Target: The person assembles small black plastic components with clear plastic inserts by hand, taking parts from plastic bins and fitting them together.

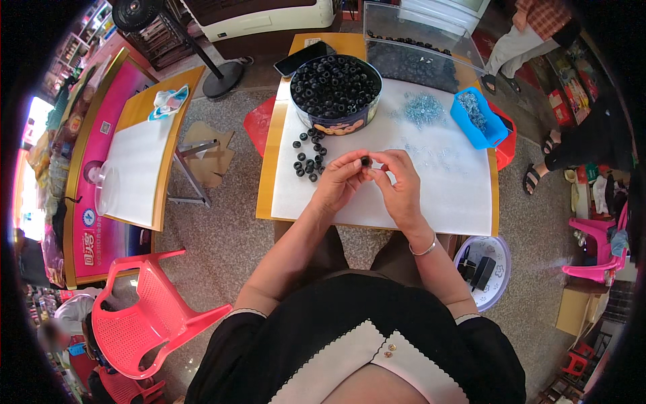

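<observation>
Over the front of the white-covered table, my left hand [341, 180] pinches a small black ring-shaped part [366, 161] between thumb and fingers. My right hand [402, 187] meets it from the other side, its index finger and thumb closed together at the part; what these fingertips pinch is too small to make out. Several loose black parts [310, 163] lie beside my left hand. Behind them stands a round tub [342, 126] heaped with the same black parts. Tiny clear bluish pieces [422, 110] are piled and scattered beyond my right hand.
A blue basket [494, 132] of clear pieces sits at the table's right edge. At the back are a phone [304, 59] and a clear bin [420, 66] of black parts. A pink chair [151, 316] stands left. Two people's legs [528, 50] [572, 158] show at right.
</observation>
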A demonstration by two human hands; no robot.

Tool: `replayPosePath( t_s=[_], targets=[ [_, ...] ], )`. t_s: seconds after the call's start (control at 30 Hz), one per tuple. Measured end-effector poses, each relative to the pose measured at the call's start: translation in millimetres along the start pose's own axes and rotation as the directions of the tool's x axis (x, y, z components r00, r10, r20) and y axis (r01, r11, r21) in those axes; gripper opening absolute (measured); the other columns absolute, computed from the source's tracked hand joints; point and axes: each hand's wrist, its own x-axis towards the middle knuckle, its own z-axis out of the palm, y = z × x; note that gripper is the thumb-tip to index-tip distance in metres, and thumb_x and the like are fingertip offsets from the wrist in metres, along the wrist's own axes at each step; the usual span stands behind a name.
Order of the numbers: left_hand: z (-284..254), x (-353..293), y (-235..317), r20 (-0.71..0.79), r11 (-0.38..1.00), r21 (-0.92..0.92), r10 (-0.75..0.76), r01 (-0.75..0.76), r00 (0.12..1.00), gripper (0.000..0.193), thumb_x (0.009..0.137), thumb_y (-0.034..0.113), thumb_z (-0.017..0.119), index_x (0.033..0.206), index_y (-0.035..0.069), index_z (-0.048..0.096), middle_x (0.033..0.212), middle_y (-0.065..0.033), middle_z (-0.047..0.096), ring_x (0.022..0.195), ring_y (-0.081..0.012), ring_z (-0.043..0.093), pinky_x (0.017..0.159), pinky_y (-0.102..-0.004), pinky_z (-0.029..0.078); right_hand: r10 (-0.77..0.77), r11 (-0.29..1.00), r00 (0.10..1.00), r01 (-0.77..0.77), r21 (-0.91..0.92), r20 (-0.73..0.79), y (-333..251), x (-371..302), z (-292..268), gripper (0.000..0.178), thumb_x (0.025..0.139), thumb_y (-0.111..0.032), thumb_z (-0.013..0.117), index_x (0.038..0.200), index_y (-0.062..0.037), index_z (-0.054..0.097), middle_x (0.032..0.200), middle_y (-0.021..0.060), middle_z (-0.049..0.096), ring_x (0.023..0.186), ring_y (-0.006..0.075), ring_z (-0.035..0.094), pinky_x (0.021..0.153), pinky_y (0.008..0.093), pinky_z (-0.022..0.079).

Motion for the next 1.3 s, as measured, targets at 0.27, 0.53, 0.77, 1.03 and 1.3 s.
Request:
replayPosePath(
  t_s=[0.27,0.53,0.77,1.03,1.3],
  targets=[
    [5,-2,0,0.05,0.998,0.069,0.006,-0.009,0.999,0.022,0.084,0.006,0.06,0.105,0.002,0.056,0.099,-0.0072,0.061,0.087,-0.017,0.061,0.083,-0.0315,0.048,0.01,1.0,1.0,-0.009,0.023,-0.025,4,1,3,0.023,0.075,0.001,0.061,0.098,-0.0028,0.061,0.091,0.0097,0.057,0.08,0.0208,0.057,0.07,0.0289,0.047],
    [0,-1,-3,0.056,0.982,0.179,0.05,-0.06,0.997,0.019,0.085,0.007,0.059,0.104,0.003,0.056,0.098,-0.0058,0.059,0.086,-0.0171,0.059,0.08,-0.031,0.048,0.097,0.991,0.995,-0.099,0.091,0.036,4,3,-3,0.02,0.076,0.004,0.059,0.096,-0.001,0.061,0.089,0.0096,0.057,0.079,0.019,0.059,0.07,0.0277,0.048],
    [-3,3,-3,0.031,0.976,0.209,-0.068,0.06,0.997,0.023,0.09,0.019,0.055,0.104,0.001,0.056,0.091,-0.0083,0.06,0.072,-0.0167,0.057,0.068,-0.0292,0.047,-0.037,0.995,0.995,0.045,-0.089,0.092,15,3,-9,0.022,0.074,0.005,0.06,0.095,-0.002,0.06,0.09,0.01,0.056,0.08,0.0203,0.058,0.069,0.0286,0.048],
    [3,3,-6,-0.064,0.982,0.187,-0.022,0.034,0.998,0.025,0.086,0.014,0.06,0.106,0.0,0.057,0.091,-0.0077,0.061,0.079,-0.0158,0.059,0.072,-0.0271,0.048,0.03,0.999,0.999,-0.03,-0.011,0.037,8,0,-8,0.023,0.074,0.0,0.061,0.096,-0.0045,0.061,0.091,0.0097,0.056,0.087,0.0232,0.054,0.074,0.0318,0.046],
    [4,-1,-1,-0.033,0.958,0.262,-0.114,0.118,0.993,0.022,0.084,0.01,0.062,0.103,-0.001,0.059,0.091,-0.0076,0.063,0.074,-0.0149,0.06,0.073,-0.0281,0.049,-0.043,0.984,0.996,0.056,-0.168,0.079,15,-6,-13,0.025,0.075,0.0,0.062,0.099,-0.0055,0.063,0.092,0.0086,0.055,0.085,0.0202,0.055,0.073,0.0281,0.045]
  ],
)
